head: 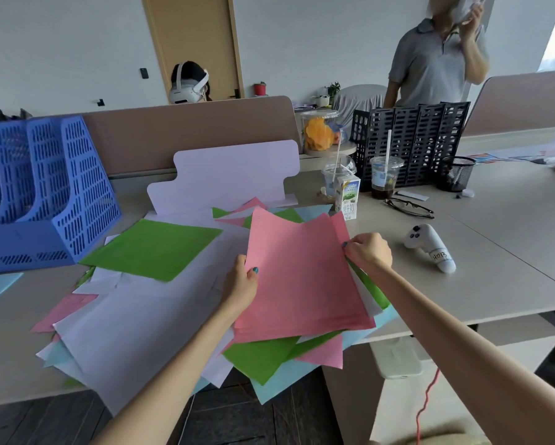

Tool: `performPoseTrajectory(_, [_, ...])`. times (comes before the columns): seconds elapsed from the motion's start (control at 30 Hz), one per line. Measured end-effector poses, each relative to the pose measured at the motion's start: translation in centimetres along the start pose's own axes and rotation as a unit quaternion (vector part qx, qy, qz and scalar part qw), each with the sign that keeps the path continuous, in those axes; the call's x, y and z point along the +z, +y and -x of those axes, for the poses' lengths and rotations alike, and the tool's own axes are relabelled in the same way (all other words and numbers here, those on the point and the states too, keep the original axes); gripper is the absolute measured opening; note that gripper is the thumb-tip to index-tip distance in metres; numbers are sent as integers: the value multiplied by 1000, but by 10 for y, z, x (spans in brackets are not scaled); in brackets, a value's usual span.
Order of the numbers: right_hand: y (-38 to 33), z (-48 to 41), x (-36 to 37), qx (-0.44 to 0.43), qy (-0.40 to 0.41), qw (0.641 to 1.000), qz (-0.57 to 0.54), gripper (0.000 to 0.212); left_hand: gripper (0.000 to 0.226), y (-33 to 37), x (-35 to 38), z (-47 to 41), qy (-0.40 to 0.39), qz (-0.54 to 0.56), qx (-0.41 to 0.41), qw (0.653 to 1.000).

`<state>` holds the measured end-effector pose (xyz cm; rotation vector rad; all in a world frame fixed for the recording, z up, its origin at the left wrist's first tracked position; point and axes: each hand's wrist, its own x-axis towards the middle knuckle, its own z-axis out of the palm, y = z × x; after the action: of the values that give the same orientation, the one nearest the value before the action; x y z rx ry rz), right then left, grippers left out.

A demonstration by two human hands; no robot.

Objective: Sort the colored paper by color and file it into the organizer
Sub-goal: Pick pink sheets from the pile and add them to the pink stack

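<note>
Pink sheets (301, 277), gathered in one stack, are in the centre of the frame, held a little above the mixed pile on the bench (494, 252). The left hand (241, 284) grips the stack's left edge with the thumb on top. The right hand (369, 252) pinches the right edge, its fingers (353, 247) curled around the paper. I judge that holding both sides keeps the thin sheets together and lets them be squared before filing.

One green sheet (154, 248) lies left of the centre on top of white sheets (134, 322). Light blue sheets (279, 383) stick out at the lower edge, over the rim of the bench. So most of the sorting seems not yet done. The blue organizer (48, 194) stands at the upper left, well apart from the stack. From here I cannot see any paper inside its compartments.
</note>
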<state>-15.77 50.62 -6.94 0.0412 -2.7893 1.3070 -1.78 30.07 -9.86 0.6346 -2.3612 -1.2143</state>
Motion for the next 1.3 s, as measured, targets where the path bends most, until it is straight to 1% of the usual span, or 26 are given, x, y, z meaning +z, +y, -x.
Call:
performPoseTrajectory(0.07, [-4, 4, -2, -40, 32, 999, 7, 12, 2, 3, -2, 2, 16, 24, 9, 1000])
performPoseTrajectory(0.13, [-11, 10, -7, -86, 71, 993, 33, 19, 1, 7, -6, 2, 46, 38, 23, 998])
performPoseTrajectory(0.27, [-34, 24, -21, -182, 148, 965, 114, 23, 12, 9, -17, 0, 92, 64, 52, 992])
performPoseTrajectory(0.37, [-54, 35, -34, -254, 201, 931, 166, 21, 15, 6, -27, -3, 111, 44, 74, 990])
performPoseTrajectory(0.43, [-70, 43, -41, -309, 230, 906, 178, 14, 14, 3, -32, -3, 114, 29, 76, 990])
performPoseTrajectory(0.47, [-79, 49, -44, -337, 247, 890, 185, 11, 16, 2, -34, -1, 114, 24, 75, 990])
performPoseTrajectory(0.53, [-96, 64, -49, -394, 291, 845, 216, 8, 22, 2, -38, 3, 118, 16, 73, 990])
performPoseTrajectory(0.57, [-104, 71, -50, -419, 305, 825, 227, 11, 25, 2, -39, 6, 119, 14, 73, 990])
performPoseTrajectory(0.6, [-111, 77, -50, -439, 307, 812, 230, 17, 27, 3, -40, 8, 118, 12, 75, 990])
performPoseTrajectory(0.63, [-117, 83, -47, -455, 299, 808, 225, 23, 29, 3, -42, 10, 117, 11, 75, 990])
performPoseTrajectory(0.67, [-122, 87, -44, -463, 295, 808, 214, 26, 30, 2, -43, 12, 116, 10, 74, 990])
performPoseTrajectory(0.73, [-132, 93, -40, -462, 299, 816, 176, 22, 31, 0, -48, 15, 108, 14, 68, 992])
performPoseTrajectory(0.8, [-142, 97, -40, -456, 322, 823, 104, 14, 27, -4, -53, 17, 94, 18, 62, 993])
performPoseTrajectory(0.87, [-150, 98, -43, -448, 337, 828, 10, 8, 17, -11, -60, 16, 88, 24, 55, 994])
performPoseTrajectory(0.93, [-156, 98, -47, -428, 350, 832, -48, 22, 7, -20, -66, 11, 85, 31, 47, 995])
performPoseTrajectory(1.0, [-161, 98, -49, -419, 359, 830, -83, 28, 7, -26, -70, 7, 68, 42, 29, 996])
performPoseTrajectory(1.07, [-165, 97, -50, -400, 350, 839, -115, 25, 14, -24, -74, 8, 47, 64, 1, 997])
performPoseTrajectory(1.13, [-168, 94, -50, -370, 338, 855, -135, 23, 31, -20, -78, 10, 15, 94, -41, 995])
performPoseTrajectory(1.2, [-172, 91, -50, -354, 338, 861, -138, 22, 48, -21, -82, 7, -12, 153, -87, 984])
performPoseTrajectory(1.3, [-185, 89, -52, -364, 318, 868, -116, 23, 69, -28, -84, -1, -35, 223, -144, 963])
